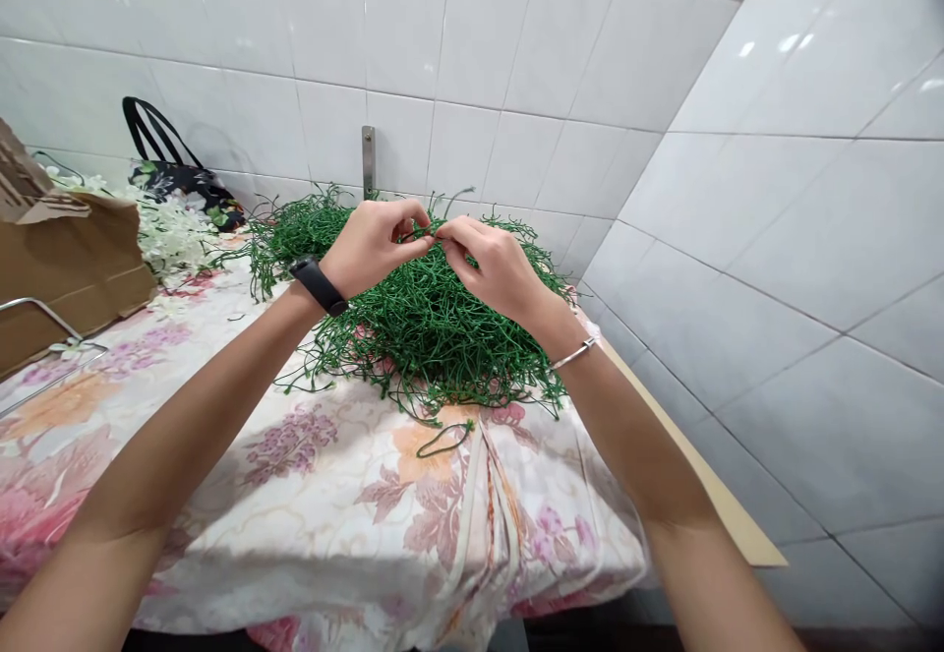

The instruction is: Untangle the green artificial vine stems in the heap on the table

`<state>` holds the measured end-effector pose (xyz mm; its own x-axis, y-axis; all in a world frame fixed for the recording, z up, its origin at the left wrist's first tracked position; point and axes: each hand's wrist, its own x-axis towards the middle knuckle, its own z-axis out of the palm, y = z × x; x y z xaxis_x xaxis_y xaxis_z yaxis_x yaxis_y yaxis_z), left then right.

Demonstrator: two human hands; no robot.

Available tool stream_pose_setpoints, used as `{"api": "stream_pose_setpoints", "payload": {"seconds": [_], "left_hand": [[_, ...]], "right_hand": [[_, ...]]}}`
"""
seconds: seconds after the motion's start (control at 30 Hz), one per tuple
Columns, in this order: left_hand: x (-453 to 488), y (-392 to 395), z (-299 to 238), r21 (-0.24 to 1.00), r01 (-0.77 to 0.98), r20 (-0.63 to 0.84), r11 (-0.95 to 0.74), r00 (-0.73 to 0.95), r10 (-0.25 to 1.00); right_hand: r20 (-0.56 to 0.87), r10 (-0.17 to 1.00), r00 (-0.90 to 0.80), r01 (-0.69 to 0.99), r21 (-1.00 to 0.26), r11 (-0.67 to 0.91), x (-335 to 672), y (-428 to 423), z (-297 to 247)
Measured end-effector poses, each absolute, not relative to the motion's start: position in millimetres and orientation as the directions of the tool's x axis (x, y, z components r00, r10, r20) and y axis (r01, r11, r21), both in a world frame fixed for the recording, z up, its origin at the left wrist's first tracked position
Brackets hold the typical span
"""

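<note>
Above a large heap of thin green plastic stems (442, 337), my two hands meet fingertip to fingertip. My left hand (380, 244), with a black band on its wrist, is closed in a pinch. My right hand (491, 264), below a thin bracelet, pinches from the other side. Between the fingertips is a green stem, mostly hidden by the fingers and hard to tell from the heap behind. One loose looped stem (442, 441) lies on the floral cloth (295, 514) in front of the heap.
At the left stands a brown cardboard box (66, 273) beside bent metal wire (55, 316). White artificial flowers (177, 234) and a black floral bag (184, 180) lie behind it. Tiled walls (811, 239) close the back and right; a board edge (693, 465) runs along the right.
</note>
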<state>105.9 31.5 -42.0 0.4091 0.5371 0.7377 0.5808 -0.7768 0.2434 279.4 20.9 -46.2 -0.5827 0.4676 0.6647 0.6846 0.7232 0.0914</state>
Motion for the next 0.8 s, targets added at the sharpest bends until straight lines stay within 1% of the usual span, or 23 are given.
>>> {"api": "stream_pose_setpoints", "payload": {"seconds": [0.1, 0.2, 0.37, 0.43, 0.53, 0.63, 0.7, 0.8], "left_hand": [[108.0, 29.9, -42.3, 0.203, 0.599, 0.748, -0.775, 0.416, 0.517], [110.0, 28.8, -43.0, 0.142, 0.612, 0.751, -0.778, 0.445, 0.487], [108.7, 25.9, -41.3, 0.164, 0.587, 0.708, -0.793, 0.490, 0.509], [108.4, 24.9, -40.4, 0.169, 0.582, 0.690, -0.795, 0.507, 0.517], [108.7, 25.1, -40.3, 0.176, 0.565, 0.679, -0.806, 0.523, 0.515], [107.7, 26.5, -40.4, 0.196, 0.521, 0.654, -0.831, 0.562, 0.507], [106.2, 27.4, -40.0, 0.219, 0.493, 0.639, -0.842, 0.580, 0.505], [105.3, 28.1, -39.8, 0.275, 0.463, 0.618, -0.842, 0.586, 0.524]], "right_hand": [[0.697, 0.487, -0.527, 0.746, 0.104, 0.658, 276.7, 19.0, -46.7], [0.725, 0.473, -0.500, 0.784, 0.148, 0.602, 275.7, 18.2, -46.9], [0.760, 0.399, -0.512, 0.816, 0.285, 0.504, 274.6, 19.1, -51.6], [0.768, 0.373, -0.520, 0.817, 0.320, 0.480, 274.0, 20.5, -54.5], [0.800, 0.334, -0.499, 0.834, 0.338, 0.436, 273.2, 22.5, -58.5], [0.810, 0.309, -0.498, 0.835, 0.351, 0.424, 272.7, 23.1, -60.5], [0.811, 0.317, -0.491, 0.838, 0.341, 0.426, 273.4, 22.9, -60.1], [0.825, 0.343, -0.449, 0.857, 0.291, 0.425, 276.2, 23.6, -58.2]]}}
